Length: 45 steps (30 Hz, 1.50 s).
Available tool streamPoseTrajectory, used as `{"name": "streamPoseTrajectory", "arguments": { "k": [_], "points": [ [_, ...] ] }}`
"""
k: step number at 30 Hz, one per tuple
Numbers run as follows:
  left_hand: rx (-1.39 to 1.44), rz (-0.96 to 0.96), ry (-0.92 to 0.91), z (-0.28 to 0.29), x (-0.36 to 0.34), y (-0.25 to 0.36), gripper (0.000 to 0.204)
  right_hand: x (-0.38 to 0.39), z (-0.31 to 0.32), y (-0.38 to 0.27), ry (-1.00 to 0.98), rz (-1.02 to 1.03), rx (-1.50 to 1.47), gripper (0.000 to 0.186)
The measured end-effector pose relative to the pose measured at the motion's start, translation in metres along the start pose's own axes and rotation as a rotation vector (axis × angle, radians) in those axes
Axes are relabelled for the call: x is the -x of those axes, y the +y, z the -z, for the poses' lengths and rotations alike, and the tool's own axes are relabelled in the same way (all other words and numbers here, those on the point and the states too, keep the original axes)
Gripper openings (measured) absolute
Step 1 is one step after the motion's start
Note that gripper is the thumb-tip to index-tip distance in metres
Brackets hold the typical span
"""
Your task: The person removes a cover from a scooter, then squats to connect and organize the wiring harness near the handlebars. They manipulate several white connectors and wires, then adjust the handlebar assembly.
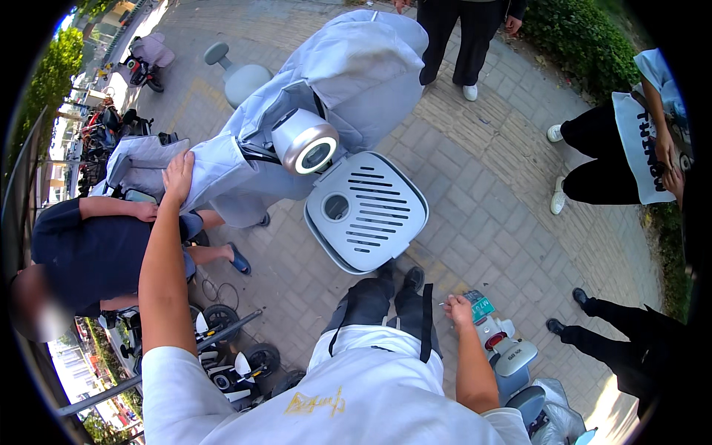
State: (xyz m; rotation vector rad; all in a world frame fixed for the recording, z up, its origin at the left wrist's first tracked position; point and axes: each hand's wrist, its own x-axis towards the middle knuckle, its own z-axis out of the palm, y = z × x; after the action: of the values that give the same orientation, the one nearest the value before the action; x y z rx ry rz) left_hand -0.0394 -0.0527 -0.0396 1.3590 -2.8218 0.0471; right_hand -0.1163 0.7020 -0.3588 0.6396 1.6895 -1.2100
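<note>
In front of me stands an electric scooter draped in a light grey quilted cover. Its round headlight shows, and below that sits a grey front basket with slots and a round badge. My left arm reaches forward, and my left hand lies flat on the cover's left part, fingers stretched out; what is under the cloth there is hidden. Low at my right side, my right hand is closed with a thin white stick-like thing pinched in its fingertips. Just beyond it is a green number plate on another scooter.
A person in dark clothes stands close on my left, beside the cover. Others stand ahead and at right, one holding a white bag. Parked scooters crowd the lower left; another scooter is behind my right hand. Brick paving lies between.
</note>
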Motion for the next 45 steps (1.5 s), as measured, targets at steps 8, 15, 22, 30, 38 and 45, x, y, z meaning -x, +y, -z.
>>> {"name": "streamPoseTrajectory", "arguments": {
  "k": [8, 15, 22, 30, 38, 45],
  "points": [
    [-0.015, -0.041, 0.067, -0.012, -0.015, -0.016, 0.062, 0.008, 0.017, 0.019, 0.07, -0.025, 0.015, 0.028],
    [0.116, -0.017, -0.113, -0.001, -0.024, -0.016, 0.067, 0.025, 0.025, 0.068, 0.217, -0.046, -0.12, 0.026],
    [0.117, -0.273, 0.023, 0.024, -0.044, -0.065, 0.061, 0.062, -0.033, 0.109, 0.331, 0.007, -0.242, 0.026],
    [0.068, -0.59, 0.407, 0.014, 0.015, -0.026, 0.053, 0.102, -0.197, 0.175, 0.444, -0.062, -0.336, 0.03],
    [0.174, -0.652, 0.336, 0.002, -0.038, -0.068, 0.058, 0.172, -0.323, 0.168, 0.357, 0.038, -0.099, 0.033],
    [0.473, -0.874, 0.256, 0.041, 0.0, -0.07, 0.054, 0.209, -0.346, 0.192, 0.44, 0.018, -0.146, 0.033]
  ]
}}
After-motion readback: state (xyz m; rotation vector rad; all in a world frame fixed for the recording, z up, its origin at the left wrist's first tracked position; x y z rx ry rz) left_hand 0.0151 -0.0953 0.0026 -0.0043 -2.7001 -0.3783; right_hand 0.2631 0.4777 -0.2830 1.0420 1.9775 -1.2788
